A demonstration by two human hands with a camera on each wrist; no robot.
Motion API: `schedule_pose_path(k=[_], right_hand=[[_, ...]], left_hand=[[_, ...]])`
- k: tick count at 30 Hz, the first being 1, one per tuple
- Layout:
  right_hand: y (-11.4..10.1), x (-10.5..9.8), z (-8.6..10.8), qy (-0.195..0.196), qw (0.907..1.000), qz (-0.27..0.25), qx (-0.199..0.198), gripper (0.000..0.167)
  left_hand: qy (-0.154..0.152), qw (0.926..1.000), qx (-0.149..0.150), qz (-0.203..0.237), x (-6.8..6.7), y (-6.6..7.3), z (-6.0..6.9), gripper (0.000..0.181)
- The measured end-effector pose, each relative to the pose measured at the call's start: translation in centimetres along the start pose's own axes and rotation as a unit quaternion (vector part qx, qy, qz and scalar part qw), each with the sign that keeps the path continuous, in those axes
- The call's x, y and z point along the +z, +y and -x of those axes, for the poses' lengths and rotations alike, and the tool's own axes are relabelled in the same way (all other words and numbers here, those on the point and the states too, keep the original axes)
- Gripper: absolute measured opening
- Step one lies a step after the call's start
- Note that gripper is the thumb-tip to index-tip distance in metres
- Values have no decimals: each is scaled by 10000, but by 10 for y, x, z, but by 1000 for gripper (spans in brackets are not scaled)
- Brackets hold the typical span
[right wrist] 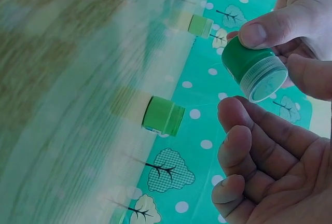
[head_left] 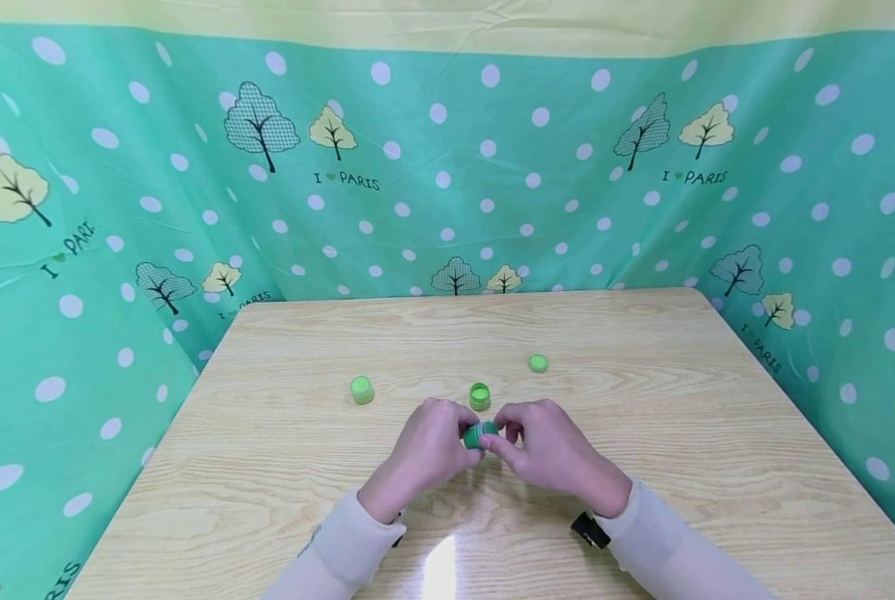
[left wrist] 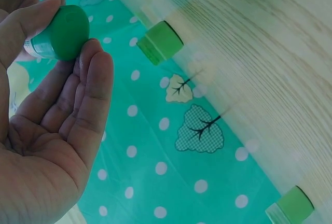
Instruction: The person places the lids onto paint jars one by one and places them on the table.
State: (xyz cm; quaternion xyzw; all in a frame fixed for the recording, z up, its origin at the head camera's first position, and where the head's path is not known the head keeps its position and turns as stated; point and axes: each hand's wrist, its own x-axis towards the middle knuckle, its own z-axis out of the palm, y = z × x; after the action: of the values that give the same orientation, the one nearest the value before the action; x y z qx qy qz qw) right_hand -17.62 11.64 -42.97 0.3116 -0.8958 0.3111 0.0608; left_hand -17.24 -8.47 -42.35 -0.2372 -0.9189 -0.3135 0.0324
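A dark green jar [head_left: 475,435] with a clear ribbed end is tilted on its side above the table. My left hand [head_left: 432,446] grips its green part between thumb and fingers; the left wrist view shows the jar [left wrist: 70,33] at the fingertips of this hand [left wrist: 57,125]. At the clear end of the jar [right wrist: 249,66], the thumb of my right hand [right wrist: 280,162] lies against or very near the rim, contact being hard to tell. The right fingers are loosely bent below, with a gap beside the jar. Just beyond both hands stands a lighter green jar [head_left: 480,397].
A lime green jar [head_left: 362,390] stands to the left on the wooden table [head_left: 282,467]. Farther back on the right lies a small light green round piece [head_left: 538,363]. A polka-dot curtain [head_left: 410,192] borders the table's back and sides.
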Motion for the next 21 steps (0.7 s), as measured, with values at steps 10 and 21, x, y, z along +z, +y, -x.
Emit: schedule_pose_path(k=[10,21], right_hand=[[-3,-5,1,69,9996,-284,-59,38],[0,-1,2,43,9988,-288,-390,40]], left_hand=[[-68,10000,-53,-3,-1,-1,0,15],[-65,10000,-37,25,-1,-1,0,15]])
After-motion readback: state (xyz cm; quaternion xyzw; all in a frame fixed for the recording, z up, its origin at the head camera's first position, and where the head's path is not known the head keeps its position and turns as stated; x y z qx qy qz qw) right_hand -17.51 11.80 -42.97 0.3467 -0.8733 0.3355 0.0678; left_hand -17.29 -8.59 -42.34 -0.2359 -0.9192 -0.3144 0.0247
